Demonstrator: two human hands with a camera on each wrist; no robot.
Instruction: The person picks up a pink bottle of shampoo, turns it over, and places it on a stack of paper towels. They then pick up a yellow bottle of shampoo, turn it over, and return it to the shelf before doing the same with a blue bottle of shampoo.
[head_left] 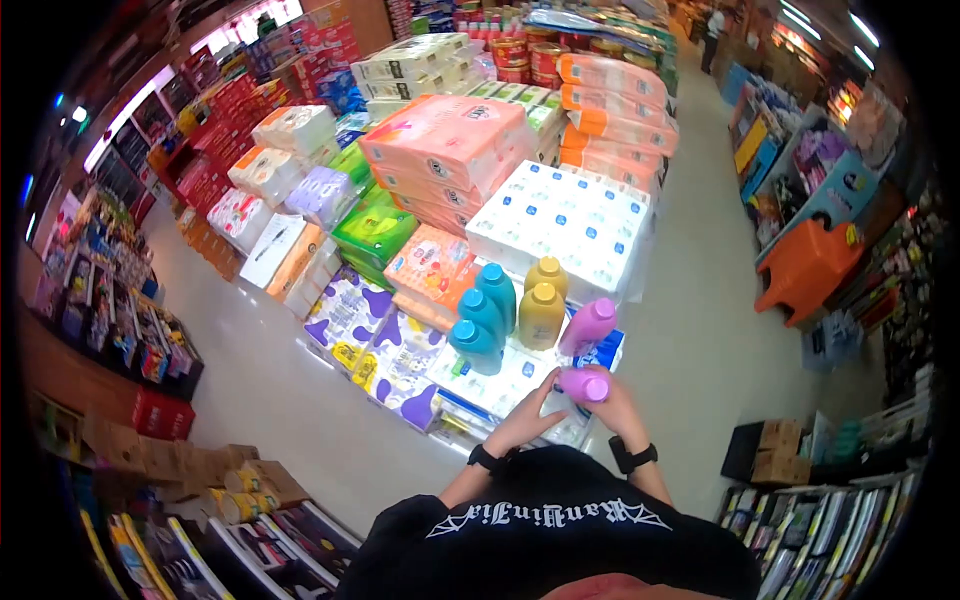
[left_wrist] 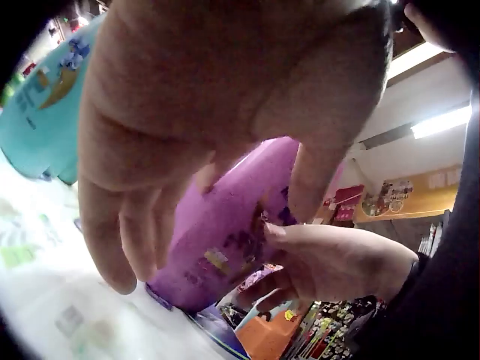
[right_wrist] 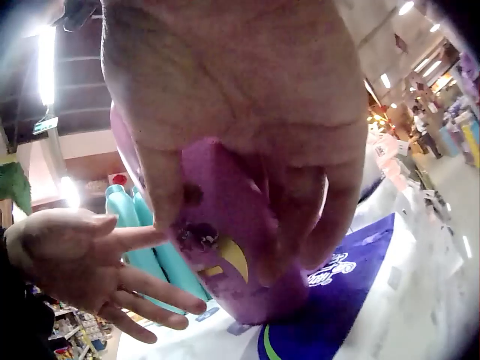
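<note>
A purple bottle (head_left: 583, 386) stands near the front edge of the stack of white packs, and my right hand (head_left: 618, 408) grips it, fingers curled round its side in the right wrist view. My left hand (head_left: 525, 420) is at the bottle's other side; its fingers look spread and extended in the right wrist view, with a fingertip close to the bottle (right_wrist: 221, 187). Whether it touches cannot be told. Just behind stands a second purple bottle (head_left: 590, 326). Further left are two yellow bottles (head_left: 541, 318) and several teal bottles (head_left: 476, 345).
A blue-printed pack (head_left: 603, 350) lies beside the purple bottles. Stacked tissue packs (head_left: 565, 220) rise behind the bottles, with purple-and-white packs (head_left: 400, 365) to the left. Floor aisles run along both sides; an orange stool (head_left: 808, 265) stands across the right aisle.
</note>
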